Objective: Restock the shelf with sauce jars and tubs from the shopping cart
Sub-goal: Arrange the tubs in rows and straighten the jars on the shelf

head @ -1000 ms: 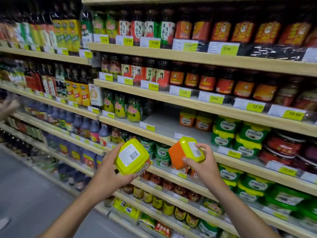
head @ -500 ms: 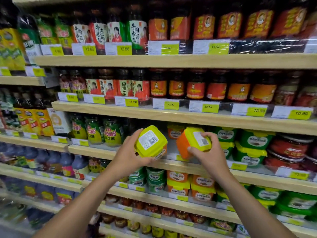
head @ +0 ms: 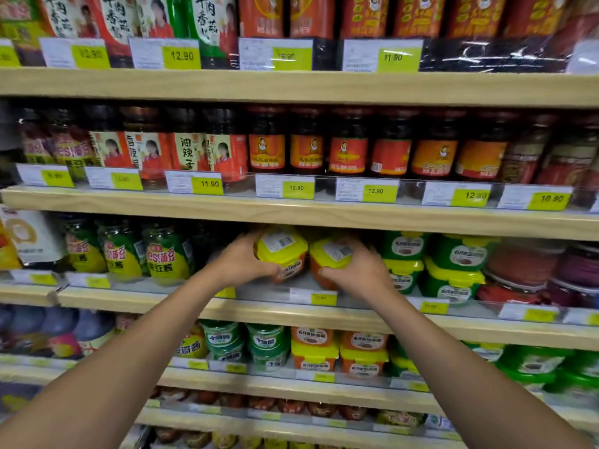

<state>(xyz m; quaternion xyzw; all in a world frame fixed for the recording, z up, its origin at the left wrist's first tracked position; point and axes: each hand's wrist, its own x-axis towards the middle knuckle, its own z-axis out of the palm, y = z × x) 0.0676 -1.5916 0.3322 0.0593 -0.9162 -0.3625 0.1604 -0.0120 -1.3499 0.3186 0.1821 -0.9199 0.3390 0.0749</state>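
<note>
Two orange sauce tubs with yellow lids are inside the third shelf's opening. My left hand (head: pixel 241 260) grips the left tub (head: pixel 283 251), its lid with a white barcode label tilted toward me. My right hand (head: pixel 358 270) grips the right tub (head: pixel 330 257), which sits beside stacked green tubs (head: pixel 403 257). Both tubs are above the wooden shelf (head: pixel 265 307) behind its price-tag strip. Whether the tubs rest on the shelf is hidden by my hands.
Green-labelled jars (head: pixel 165 254) stand left of my hands. Stacked green tubs with yellow lids (head: pixel 453 270) fill the right side. Rows of red-labelled sauce jars (head: pixel 308 150) line the shelf above. More orange tubs (head: pixel 314 348) sit on the shelf below.
Both hands moved forward with the tubs, from in front of the shelf edge into the third shelf's opening. The camera came closer to the shelf.
</note>
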